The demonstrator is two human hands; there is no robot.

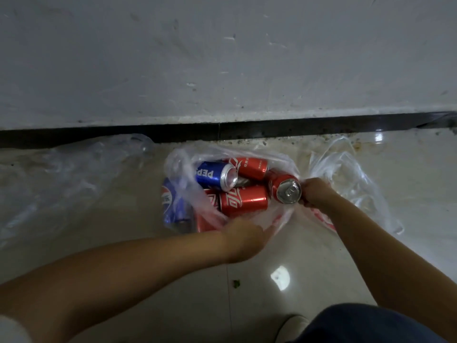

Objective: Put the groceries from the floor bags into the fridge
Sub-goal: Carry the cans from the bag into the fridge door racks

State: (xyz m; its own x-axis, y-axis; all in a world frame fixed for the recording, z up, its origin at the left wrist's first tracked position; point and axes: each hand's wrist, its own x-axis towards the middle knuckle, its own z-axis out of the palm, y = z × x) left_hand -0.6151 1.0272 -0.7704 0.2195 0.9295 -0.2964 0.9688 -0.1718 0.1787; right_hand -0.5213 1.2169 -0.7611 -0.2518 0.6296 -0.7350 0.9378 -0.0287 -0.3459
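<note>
A thin white plastic bag [180,164] lies open on the floor by the wall, holding several soda cans. A blue Pepsi can [215,175] lies on top at the left, and red Coca-Cola cans [243,200] lie beside and under it. Another blue can [173,204] shows through the bag's left side. My right hand [317,193] grips a red can [286,188] at the bag's right edge, its silver top facing me. My left hand [244,240] holds the bag's near edge, fingers closed on the plastic.
A clear empty bag [61,174] lies crumpled on the floor at the left, another clear bag [351,177] at the right. A black skirting strip [296,128] runs along the white wall behind. My knee and shoe [291,325] are at the bottom right on the glossy tile.
</note>
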